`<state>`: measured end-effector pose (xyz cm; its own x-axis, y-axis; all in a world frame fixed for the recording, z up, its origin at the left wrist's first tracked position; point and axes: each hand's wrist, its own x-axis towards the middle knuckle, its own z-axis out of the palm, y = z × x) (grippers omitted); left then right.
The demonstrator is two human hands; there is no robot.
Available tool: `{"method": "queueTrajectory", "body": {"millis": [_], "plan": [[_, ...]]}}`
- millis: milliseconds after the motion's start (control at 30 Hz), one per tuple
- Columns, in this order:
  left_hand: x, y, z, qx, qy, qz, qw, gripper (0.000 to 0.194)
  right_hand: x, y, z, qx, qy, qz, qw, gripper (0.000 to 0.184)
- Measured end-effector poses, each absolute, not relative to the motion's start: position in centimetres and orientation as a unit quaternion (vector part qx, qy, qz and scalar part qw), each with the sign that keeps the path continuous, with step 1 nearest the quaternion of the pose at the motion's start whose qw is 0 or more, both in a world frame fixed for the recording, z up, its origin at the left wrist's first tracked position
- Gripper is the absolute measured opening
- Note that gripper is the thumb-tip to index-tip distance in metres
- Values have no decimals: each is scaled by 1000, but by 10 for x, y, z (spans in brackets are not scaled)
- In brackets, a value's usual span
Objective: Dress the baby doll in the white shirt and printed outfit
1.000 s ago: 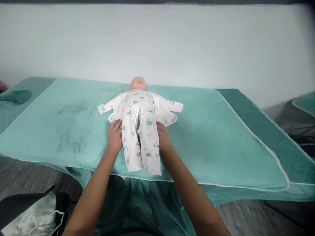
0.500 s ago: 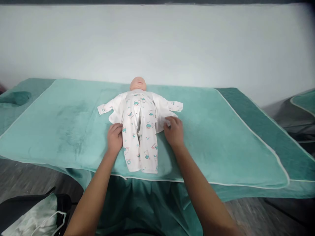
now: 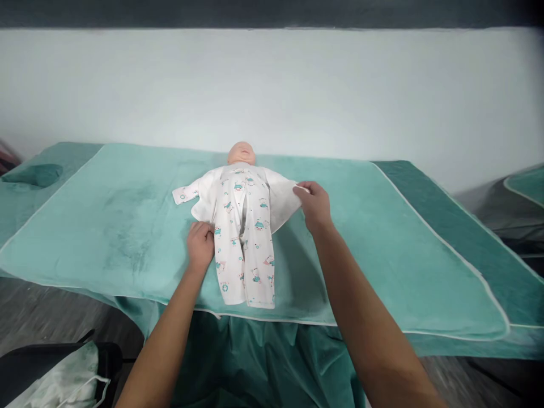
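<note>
A baby doll [image 3: 241, 153] lies on its back on the green bed cover, its head toward the wall. Printed white baby pants [image 3: 259, 249] lie over its front with the legs toward me. Beneath the pants a white baby shirt [image 3: 283, 198] spreads out to both sides. My right hand [image 3: 317, 204] pinches the shirt's right front flap and holds it lifted out to the side. My left hand [image 3: 200, 243] rests against the left edge of the pants, fingers curled; whether cloth is between them is hidden.
The green cover [image 3: 382, 243] with white piping spans the bed, which stands against a white wall [image 3: 272, 90]. A dark green pillow [image 3: 34, 174] lies at the far left. At the lower left, a black chair [image 3: 108, 362] bears a pale cloth [image 3: 72, 374].
My right hand has moved up and outward, drawing the shirt flap off the bed to the right. My left hand has stayed beside the pants. The camera view has tilted slightly upward.
</note>
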<state>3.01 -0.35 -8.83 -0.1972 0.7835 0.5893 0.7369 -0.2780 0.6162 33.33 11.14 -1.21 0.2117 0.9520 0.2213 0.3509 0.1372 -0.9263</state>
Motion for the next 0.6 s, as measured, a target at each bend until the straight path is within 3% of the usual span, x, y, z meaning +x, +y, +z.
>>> {"method": "queueTrajectory", "body": {"millis": [100,233,333,600], "plan": [[29,-5,-87,629,595,500,27,26,287,91,15,-473,-628,287,547,23],[29,-7,-86,625,589,511,28,26,239,54,25,-403,-819,216,348,27],[29,-7,-85,623,590,512,32,26,233,34,16,-388,-872,104,282,36],[29,-7,-86,613,598,514,42,26,267,15,-13,-476,-799,2,366,29]]}}
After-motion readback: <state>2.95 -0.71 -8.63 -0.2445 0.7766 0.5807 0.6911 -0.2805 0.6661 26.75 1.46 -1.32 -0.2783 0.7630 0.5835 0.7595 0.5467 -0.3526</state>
